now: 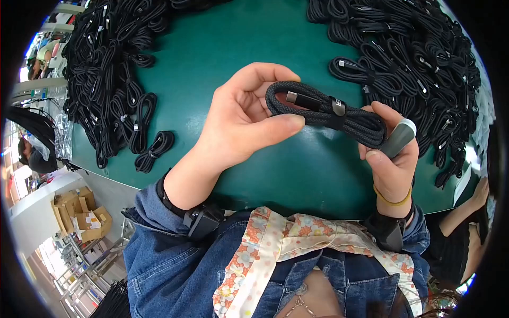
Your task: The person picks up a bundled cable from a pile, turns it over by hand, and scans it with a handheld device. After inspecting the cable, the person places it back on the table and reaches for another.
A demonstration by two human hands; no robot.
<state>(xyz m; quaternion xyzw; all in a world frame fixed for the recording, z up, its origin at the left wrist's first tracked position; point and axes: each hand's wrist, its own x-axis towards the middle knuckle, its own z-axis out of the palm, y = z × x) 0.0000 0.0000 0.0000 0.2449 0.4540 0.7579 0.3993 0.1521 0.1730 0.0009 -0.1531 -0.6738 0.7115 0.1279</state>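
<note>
A coiled black braided cable (323, 114) is held up over the green table, bound at its middle by a black strap (338, 107). Its metal-tipped plug (302, 100) lies along the coil and points left. My left hand (241, 114) grips the coil's left end between thumb and fingers. At the other end, my right hand (392, 159) is closed on the coil, with the thumb below. A dark grey piece with a whitish rounded end (400, 138) also sits in the right hand; I cannot tell what it is.
Heaps of coiled black cables lie at the left (101, 69) and right (408, 58) of the green table (233, 42). One coil (155, 151) lies apart at the left. Cardboard boxes (82, 214) stand beyond the table. Another person's arm (466, 209) shows at the right.
</note>
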